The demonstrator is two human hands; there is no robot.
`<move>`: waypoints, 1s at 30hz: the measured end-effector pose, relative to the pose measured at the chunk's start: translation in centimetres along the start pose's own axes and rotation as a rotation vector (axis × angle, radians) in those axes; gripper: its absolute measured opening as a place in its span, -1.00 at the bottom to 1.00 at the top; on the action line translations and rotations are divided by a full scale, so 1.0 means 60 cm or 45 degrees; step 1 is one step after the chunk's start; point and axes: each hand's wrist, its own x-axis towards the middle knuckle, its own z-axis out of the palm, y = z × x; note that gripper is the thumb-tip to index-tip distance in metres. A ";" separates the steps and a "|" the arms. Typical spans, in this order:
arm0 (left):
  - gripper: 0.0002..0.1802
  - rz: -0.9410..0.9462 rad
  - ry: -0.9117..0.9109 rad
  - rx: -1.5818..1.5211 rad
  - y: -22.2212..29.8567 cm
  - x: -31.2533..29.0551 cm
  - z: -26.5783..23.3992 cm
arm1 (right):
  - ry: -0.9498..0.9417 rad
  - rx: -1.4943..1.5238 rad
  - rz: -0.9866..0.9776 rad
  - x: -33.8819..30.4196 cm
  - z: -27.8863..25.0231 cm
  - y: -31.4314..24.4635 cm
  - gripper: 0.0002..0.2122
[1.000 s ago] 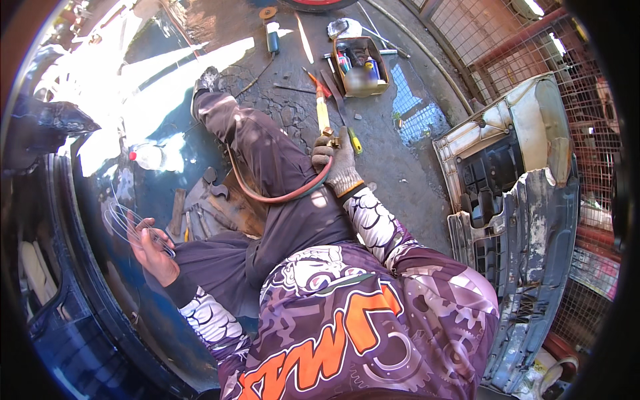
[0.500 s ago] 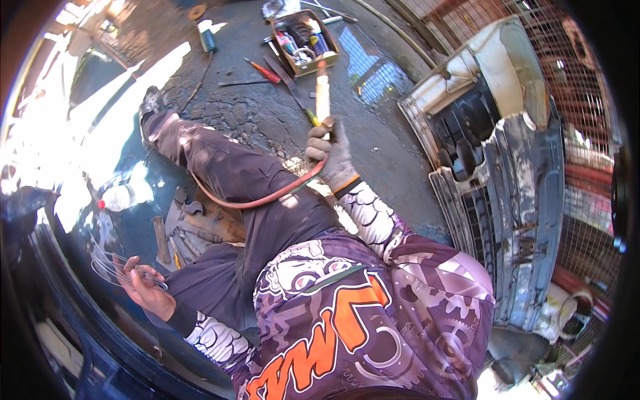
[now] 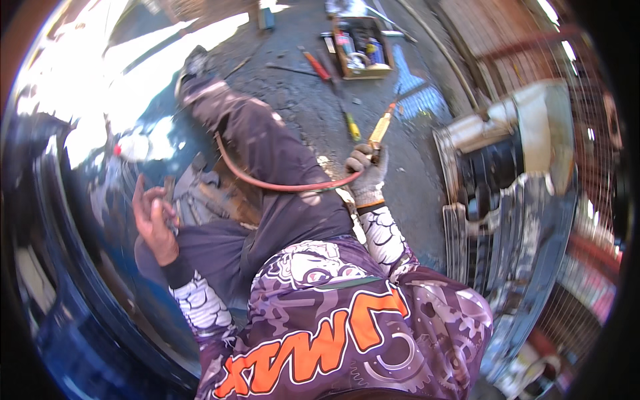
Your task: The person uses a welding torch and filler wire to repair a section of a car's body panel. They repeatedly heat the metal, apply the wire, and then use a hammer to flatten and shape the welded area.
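In the head view, the right hand (image 3: 368, 172), in a grey knitted glove, has its grip closed around a yellow-bodied torch (image 3: 381, 128), whose tip slants toward the floor's far right corner. A red hose (image 3: 280, 185) sags from that hand across the stretched-out leg (image 3: 273, 143). The bare left hand (image 3: 157, 223) is raised toward the floor's left side, fingers partly curled; blur hides whether its grip holds anything. Near the far edge of the floor (image 3: 417, 177) stands an open box (image 3: 367, 72) of containers. A red-handled tool (image 3: 316, 65) lies just off the box's left edge, and a yellow handle (image 3: 353, 127) lies between the box's near edge and the gloved hand. Worn grey panels (image 3: 513, 233) line the floor's right edge; dark blue bodywork (image 3: 73, 293) fills the left.
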 end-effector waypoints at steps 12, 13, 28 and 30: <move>-0.40 0.365 0.937 0.028 0.016 -0.142 -0.224 | 0.071 -0.329 0.821 0.136 -0.045 -0.006 -0.33; -0.38 0.268 0.987 0.176 -0.016 -0.149 -0.250 | 0.024 -0.305 0.918 0.149 -0.066 -0.021 -0.34; -0.01 -0.397 0.297 0.842 -0.736 -0.058 -0.302 | 0.534 -2.280 0.102 0.191 -0.146 -0.303 -0.63; 0.00 -0.385 0.346 0.611 -0.719 -0.034 -0.326 | 0.563 -2.328 0.086 0.177 -0.124 -0.289 -0.65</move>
